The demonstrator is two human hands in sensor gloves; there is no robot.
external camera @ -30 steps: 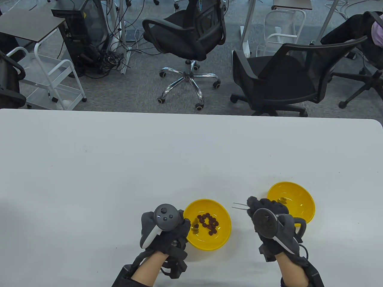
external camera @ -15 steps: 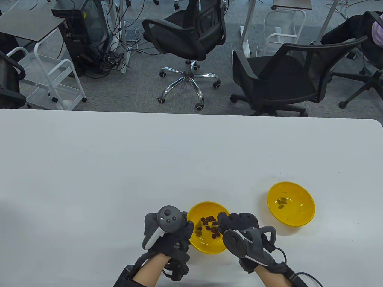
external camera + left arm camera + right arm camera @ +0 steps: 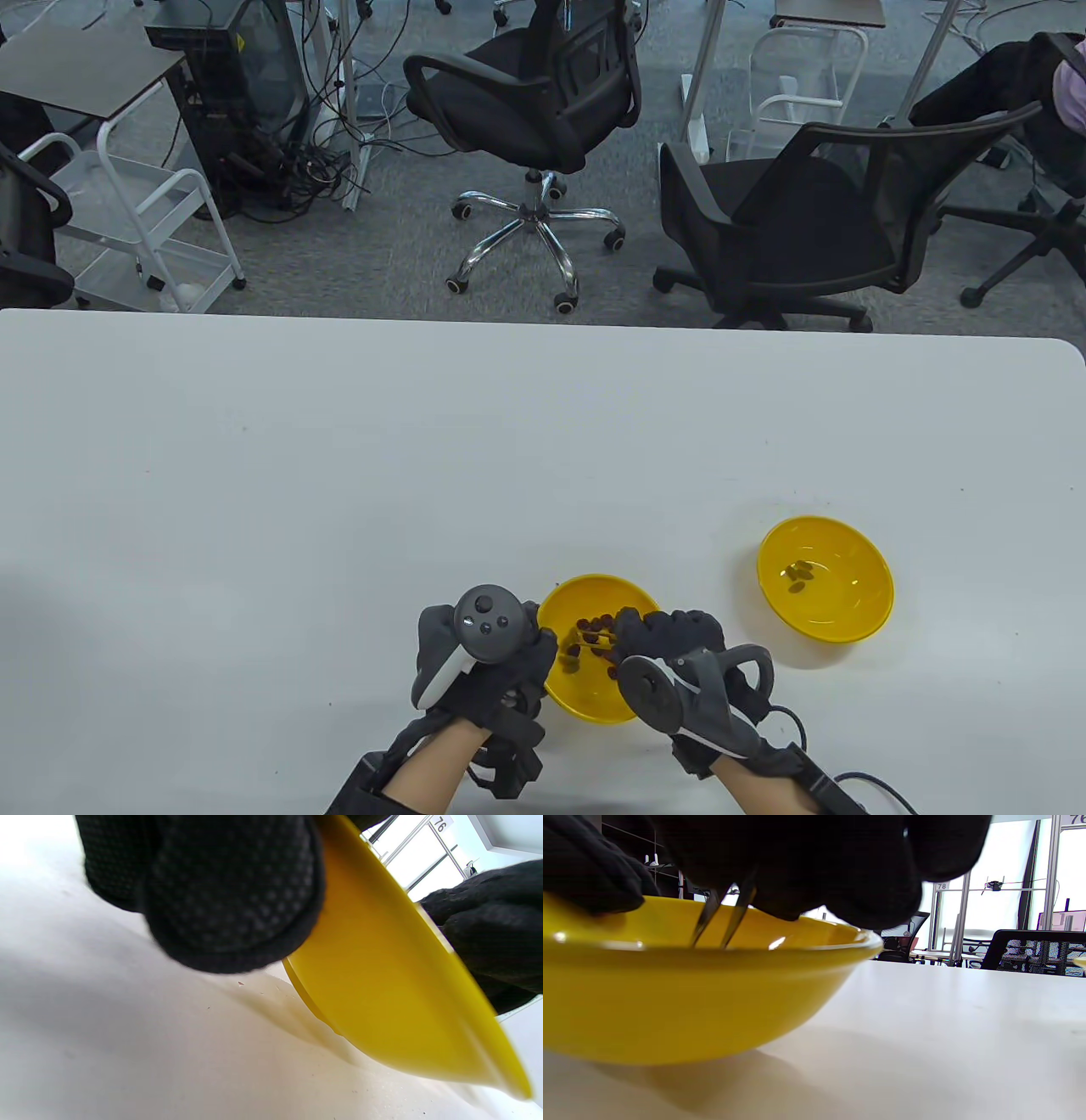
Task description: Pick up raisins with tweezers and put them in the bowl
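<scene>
A yellow bowl (image 3: 594, 700) with several dark raisins (image 3: 594, 638) sits near the table's front edge. My left hand (image 3: 539, 645) holds its left rim; in the left wrist view my fingers (image 3: 229, 891) press on the outside of the tilted bowl (image 3: 382, 997). My right hand (image 3: 632, 632) is over the bowl's right side and pinches metal tweezers (image 3: 723, 916), whose two arms reach down inside the bowl (image 3: 691, 993); their tips are hidden behind the rim. A second yellow bowl (image 3: 848, 611) to the right holds a few raisins (image 3: 797, 574).
The white table (image 3: 339, 475) stretches far to the left and back. Office chairs (image 3: 789, 229) and a white cart (image 3: 144, 221) stand on the floor beyond the table's far edge.
My right hand has moved with the tweezers from beside the right bowl to the near bowl and dipped them among the raisins. My left hand and the near bowl shifted slightly right.
</scene>
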